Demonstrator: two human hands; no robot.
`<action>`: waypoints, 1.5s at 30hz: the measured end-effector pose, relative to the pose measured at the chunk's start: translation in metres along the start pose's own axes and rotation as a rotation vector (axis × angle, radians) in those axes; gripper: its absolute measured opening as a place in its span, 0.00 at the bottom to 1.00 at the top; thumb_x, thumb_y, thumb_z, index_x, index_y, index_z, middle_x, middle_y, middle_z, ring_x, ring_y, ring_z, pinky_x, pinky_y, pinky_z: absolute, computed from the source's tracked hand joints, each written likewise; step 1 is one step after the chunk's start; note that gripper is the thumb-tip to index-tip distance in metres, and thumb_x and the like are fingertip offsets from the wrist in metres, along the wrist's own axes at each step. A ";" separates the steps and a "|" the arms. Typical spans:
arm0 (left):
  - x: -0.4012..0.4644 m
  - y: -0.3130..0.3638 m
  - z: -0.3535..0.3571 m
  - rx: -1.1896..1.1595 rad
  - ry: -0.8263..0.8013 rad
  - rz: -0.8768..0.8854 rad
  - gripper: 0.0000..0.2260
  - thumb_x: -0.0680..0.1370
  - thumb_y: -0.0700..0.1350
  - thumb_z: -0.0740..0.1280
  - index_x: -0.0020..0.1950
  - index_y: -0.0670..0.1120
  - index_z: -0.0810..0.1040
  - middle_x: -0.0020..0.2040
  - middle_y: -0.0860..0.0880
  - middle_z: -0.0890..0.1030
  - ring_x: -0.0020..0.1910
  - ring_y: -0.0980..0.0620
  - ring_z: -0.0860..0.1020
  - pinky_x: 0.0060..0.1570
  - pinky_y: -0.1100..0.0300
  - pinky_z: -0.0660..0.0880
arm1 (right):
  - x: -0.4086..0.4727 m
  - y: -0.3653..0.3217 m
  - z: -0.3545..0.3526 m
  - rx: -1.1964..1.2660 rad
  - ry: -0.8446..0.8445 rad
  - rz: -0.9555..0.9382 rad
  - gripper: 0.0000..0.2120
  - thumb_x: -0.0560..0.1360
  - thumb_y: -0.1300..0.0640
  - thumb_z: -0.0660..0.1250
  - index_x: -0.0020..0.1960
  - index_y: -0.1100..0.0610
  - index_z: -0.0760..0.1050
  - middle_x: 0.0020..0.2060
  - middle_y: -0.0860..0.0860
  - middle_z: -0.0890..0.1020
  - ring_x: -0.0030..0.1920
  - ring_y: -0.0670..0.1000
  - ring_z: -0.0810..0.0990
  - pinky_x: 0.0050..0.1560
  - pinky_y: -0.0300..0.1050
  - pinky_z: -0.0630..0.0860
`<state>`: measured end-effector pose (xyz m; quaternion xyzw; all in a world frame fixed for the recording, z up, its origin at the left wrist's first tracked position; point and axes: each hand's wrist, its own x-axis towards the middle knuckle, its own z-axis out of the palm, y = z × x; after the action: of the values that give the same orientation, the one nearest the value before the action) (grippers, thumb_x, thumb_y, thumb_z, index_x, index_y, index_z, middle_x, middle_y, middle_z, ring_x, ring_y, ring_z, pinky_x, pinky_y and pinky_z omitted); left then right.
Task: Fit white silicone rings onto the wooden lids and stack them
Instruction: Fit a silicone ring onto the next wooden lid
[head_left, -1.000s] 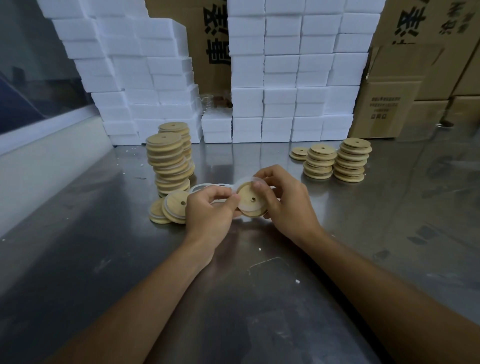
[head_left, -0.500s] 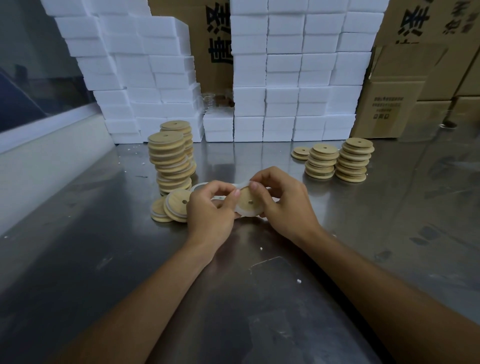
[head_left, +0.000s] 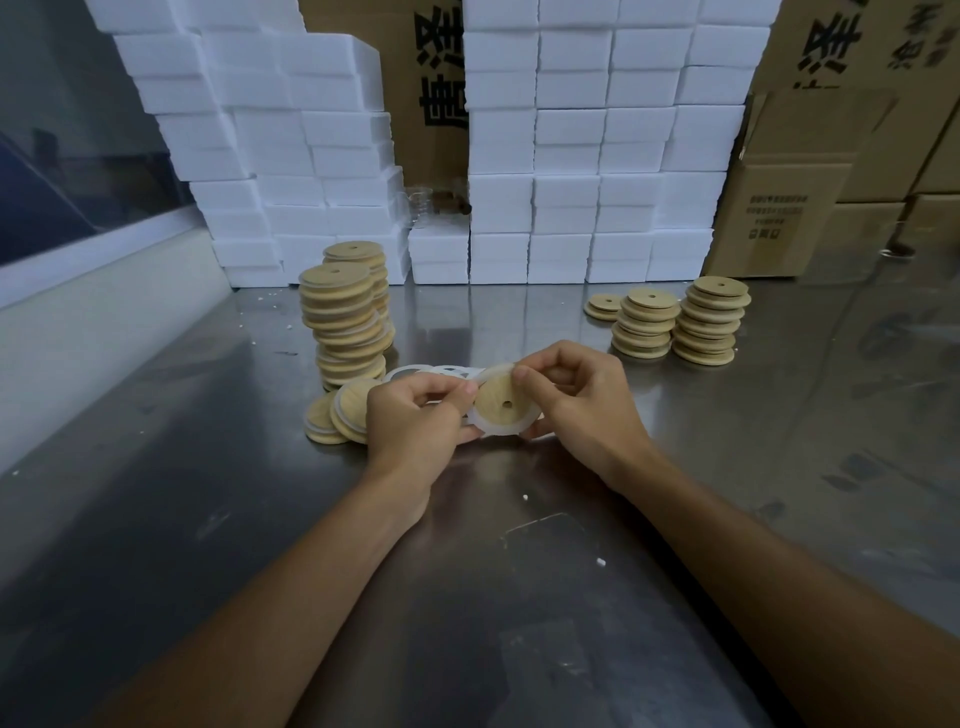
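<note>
Two tall stacks (head_left: 345, 317) of ringed lids stand to my left on the desk (head_left: 156, 467), with two more ringed lids (head_left: 332, 415) leaning at their foot; I judge these finished. Three shorter stacks (head_left: 675, 325) sit well apart to my right and show no white edging, so I take them as work left. Loose rings (head_left: 415, 373) lie on the desk just behind my hands.

The lid (head_left: 503, 402) in progress is held between both hands, just above the desk. My left hand (head_left: 415, 421) has its fingers curled, thumb and forefinger pinching the lid's left edge. My right hand (head_left: 582, 402) is curled round the right edge, forefinger tip pressing the ring (head_left: 498, 427) at the top rim. The ring shows round most of the edge; whether it is fully seated I cannot tell.

The lid is a round disc with no long axis. Its flat face, with the small centre hole, tilts up toward me.
</note>
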<state>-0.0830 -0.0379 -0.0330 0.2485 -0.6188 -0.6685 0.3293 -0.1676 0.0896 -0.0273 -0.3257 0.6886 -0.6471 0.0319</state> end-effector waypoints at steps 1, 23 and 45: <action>0.000 0.000 0.000 0.014 0.007 0.005 0.07 0.76 0.35 0.71 0.38 0.41 0.82 0.43 0.41 0.84 0.42 0.46 0.85 0.39 0.55 0.82 | 0.000 0.000 0.000 -0.013 0.000 -0.004 0.04 0.77 0.60 0.70 0.44 0.58 0.80 0.41 0.54 0.85 0.41 0.52 0.85 0.33 0.50 0.83; -0.010 -0.004 -0.002 0.528 -0.041 0.642 0.07 0.74 0.44 0.72 0.41 0.52 0.74 0.37 0.56 0.79 0.41 0.59 0.79 0.35 0.68 0.74 | -0.001 0.000 0.000 -0.382 -0.088 -0.316 0.04 0.77 0.62 0.67 0.48 0.54 0.77 0.41 0.46 0.83 0.44 0.47 0.82 0.45 0.48 0.79; -0.009 -0.006 -0.008 0.612 -0.420 0.455 0.28 0.68 0.66 0.69 0.23 0.45 0.67 0.20 0.52 0.66 0.22 0.56 0.64 0.28 0.53 0.64 | 0.001 0.001 -0.011 0.245 -0.214 0.090 0.06 0.78 0.66 0.65 0.49 0.68 0.79 0.44 0.60 0.84 0.44 0.55 0.82 0.50 0.47 0.80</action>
<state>-0.0723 -0.0362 -0.0405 0.0507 -0.8810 -0.4007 0.2464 -0.1741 0.0986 -0.0264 -0.3554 0.6112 -0.6856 0.1734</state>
